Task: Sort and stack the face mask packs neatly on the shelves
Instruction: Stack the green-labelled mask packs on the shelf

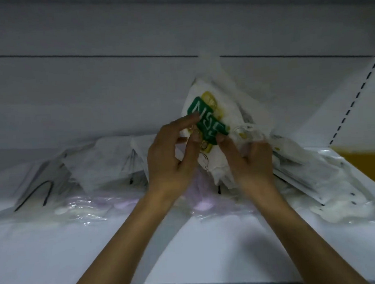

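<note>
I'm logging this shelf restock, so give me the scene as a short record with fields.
setting: white shelf with a slotted upright at right
held item: mask pack with green label, tilted up against the back panel
left hand: grips the pack's left edge
right hand: grips its lower right side
loose stock: clear mask packs heaped unevenly along the shelf
task status: sorting not finished

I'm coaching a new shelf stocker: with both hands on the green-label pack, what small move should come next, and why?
Probably lower the green-label pack, held tilted by the left hand and right hand, flat onto the shelf, since the loose packs around it lie unevenly.
</note>
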A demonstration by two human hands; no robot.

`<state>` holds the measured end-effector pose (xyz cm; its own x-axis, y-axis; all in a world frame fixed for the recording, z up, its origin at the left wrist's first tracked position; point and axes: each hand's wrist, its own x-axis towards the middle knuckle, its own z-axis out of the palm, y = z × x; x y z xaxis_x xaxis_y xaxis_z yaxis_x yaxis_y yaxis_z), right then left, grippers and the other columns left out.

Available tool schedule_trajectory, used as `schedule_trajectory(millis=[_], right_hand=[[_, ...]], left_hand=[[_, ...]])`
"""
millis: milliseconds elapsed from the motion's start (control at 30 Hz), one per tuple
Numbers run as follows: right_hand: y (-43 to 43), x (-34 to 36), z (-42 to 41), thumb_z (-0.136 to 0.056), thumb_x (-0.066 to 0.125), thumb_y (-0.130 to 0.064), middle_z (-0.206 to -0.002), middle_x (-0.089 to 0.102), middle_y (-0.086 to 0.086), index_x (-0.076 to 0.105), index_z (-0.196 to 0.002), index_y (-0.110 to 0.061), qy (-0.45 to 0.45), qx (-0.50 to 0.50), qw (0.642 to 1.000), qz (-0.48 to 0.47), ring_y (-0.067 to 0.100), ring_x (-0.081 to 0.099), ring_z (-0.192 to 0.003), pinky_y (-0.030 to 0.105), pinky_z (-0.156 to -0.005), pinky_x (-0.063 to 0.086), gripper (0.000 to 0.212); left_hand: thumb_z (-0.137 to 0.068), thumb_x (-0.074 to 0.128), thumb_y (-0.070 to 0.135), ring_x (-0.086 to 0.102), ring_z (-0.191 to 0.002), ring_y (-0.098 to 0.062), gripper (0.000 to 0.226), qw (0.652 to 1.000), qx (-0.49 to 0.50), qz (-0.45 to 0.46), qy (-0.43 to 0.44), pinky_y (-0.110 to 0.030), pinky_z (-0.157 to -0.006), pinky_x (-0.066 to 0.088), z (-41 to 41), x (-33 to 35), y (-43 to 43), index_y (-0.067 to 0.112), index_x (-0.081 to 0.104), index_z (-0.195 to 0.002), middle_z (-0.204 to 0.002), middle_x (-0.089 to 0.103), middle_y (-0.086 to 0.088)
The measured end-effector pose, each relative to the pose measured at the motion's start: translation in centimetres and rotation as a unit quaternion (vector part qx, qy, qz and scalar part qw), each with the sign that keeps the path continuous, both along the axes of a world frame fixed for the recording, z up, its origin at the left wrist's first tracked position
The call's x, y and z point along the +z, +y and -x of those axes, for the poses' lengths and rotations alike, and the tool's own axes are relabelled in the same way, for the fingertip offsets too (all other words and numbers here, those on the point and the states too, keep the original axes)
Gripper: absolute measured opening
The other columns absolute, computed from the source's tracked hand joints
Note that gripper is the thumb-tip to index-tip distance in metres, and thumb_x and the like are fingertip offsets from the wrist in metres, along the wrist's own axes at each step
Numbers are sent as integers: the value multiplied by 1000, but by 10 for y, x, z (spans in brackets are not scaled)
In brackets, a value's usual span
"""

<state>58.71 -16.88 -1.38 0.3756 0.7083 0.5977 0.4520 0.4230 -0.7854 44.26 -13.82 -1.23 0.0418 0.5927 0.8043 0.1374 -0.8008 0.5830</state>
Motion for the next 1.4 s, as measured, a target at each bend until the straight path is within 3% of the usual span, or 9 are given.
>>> schedule_trajectory(millis=[133, 233, 367, 500, 633, 833, 1033, 1200, 1400], right_hand=[[-36, 26, 67, -73, 66, -26, -88, 75, -5, 68, -99, -11, 157, 92, 980, -76, 7, 71, -85, 22, -70, 56, 30], [-61, 20, 141, -66, 65, -19, -70, 72, -10, 75, -72, -18, 251, 208, 945, -43, 2, 68, -69, 17, -59, 52, 12], [-82, -5, 255, -62, 68, -22, -78, 72, -5, 75, -71, -22, 272, 337, 898, 82, 11, 69, -78, 31, -74, 54, 11], [-110, -34, 371, -50, 71, -43, -103, 66, 14, 59, -105, -4, 249, 402, 842, 259, 30, 65, -99, 52, -96, 49, 68], [-140, -62, 476, -56, 69, -36, -91, 71, 8, 70, -86, -17, 170, 515, 768, 341, 24, 67, -85, 44, -84, 52, 36], [-192, -75, 586, -65, 75, -41, -99, 71, -6, 56, -111, -17, 44, 609, 702, 366, 8, 69, -87, 17, -71, 53, 55], [-194, -88, 655, -70, 78, -12, -97, 75, -2, 61, -105, -17, 33, 631, 684, 366, 16, 73, -88, 27, -70, 58, 40], [-166, -97, 717, -67, 72, -10, -98, 75, 7, 60, -110, -10, 107, 664, 605, 426, 23, 73, -85, 31, -65, 59, 44], [-100, -85, 806, -67, 72, -19, -91, 76, 2, 62, -98, -18, 165, 630, 675, 347, 19, 73, -82, 34, -67, 60, 33]], left_hand=[[-89, 55, 26, 47, -129, -20, 43, 996, 56, -65, -4, -37, -102, 44, 76, 12, -29, 29, 46, -131, -143, 46, 0], [-83, 60, 37, 45, -130, -4, 59, 993, 74, 63, -65, -24, -103, 42, 155, 19, -62, 29, 36, -136, -144, 43, 6], [-65, 77, 61, 66, -102, -11, 84, 950, -37, 286, -123, -25, -81, 54, 284, 8, -113, 22, 46, -134, -120, 65, 3], [-58, 77, 69, 68, -101, -16, 79, 922, -37, 358, -143, -28, -78, 56, 416, -25, -190, 25, 60, -121, -112, 70, 3], [-69, 77, 45, 70, -93, -21, 58, 874, 44, 425, -230, -29, -67, 58, 508, -60, -271, 18, 64, -119, -109, 72, -4], [-71, 74, 18, 72, -88, -26, 66, 812, 224, 358, -404, -35, -61, 59, 583, -99, -348, 14, 49, -133, -113, 71, -11], [-69, 70, 66, 69, -98, -22, 78, 774, 253, 318, -485, -38, -75, 56, 623, -120, -365, 18, 55, -130, -114, 71, -5], [-82, 46, 53, 71, -84, -15, 48, 730, 227, 320, -560, -29, -65, 59, 678, -124, -352, 20, 65, -111, -97, 75, 0], [-92, 42, 38, 67, -104, -24, 41, 725, 262, 312, -555, -39, -87, 56, 755, -106, -305, 16, 66, -118, -117, 70, -9]])
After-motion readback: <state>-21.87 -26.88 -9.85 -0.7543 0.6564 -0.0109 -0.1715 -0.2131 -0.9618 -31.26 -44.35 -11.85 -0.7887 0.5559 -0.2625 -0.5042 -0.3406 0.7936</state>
